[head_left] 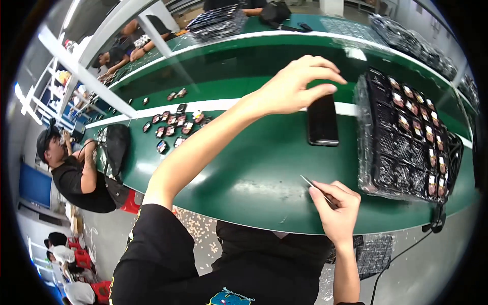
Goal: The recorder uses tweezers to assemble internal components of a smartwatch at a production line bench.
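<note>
I see a flat black rectangular phone (322,121) lying face up on the green counter (254,168), screen dark, long side running away from me. A thin silver metal pair of tweezers (316,188) sits tilted, tip pointing up-left, near the counter's front edge.

black bag (118,147), small parts (173,127)

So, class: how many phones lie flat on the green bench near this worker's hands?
1. The phone lies face up just under the left hand, left of the black tray. Others may be hidden farther along.
</note>
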Demonstrator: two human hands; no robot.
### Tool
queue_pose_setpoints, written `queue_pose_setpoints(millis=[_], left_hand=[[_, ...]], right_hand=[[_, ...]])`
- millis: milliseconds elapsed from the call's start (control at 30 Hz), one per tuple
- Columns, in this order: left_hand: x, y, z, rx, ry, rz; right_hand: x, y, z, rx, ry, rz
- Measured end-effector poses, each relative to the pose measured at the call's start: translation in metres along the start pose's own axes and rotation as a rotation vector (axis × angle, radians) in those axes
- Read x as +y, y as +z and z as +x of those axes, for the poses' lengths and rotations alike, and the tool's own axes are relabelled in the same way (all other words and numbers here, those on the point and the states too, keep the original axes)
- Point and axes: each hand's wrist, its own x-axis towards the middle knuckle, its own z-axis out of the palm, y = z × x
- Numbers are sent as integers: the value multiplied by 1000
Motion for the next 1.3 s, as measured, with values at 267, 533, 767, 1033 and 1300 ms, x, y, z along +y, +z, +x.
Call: queue_pose_setpoints(millis=[267,533,767,1033,1300], left_hand=[[-131,-180,-246,-111,-946,1042],[-172,-196,-310,105,-786,973],[-168,-204,-308,62,-880,619],[-134,-217,-297,-131,-852,431],[-60,-201,-278,-13,-627,474]], right_hand=[[0,14,5,-66,51,-31],[2,16,7,-50,88,-82],[4,18,6,-49,87,-74],[7,17,7,-47,80,-63],[5,13,5,-61,52,-77]])
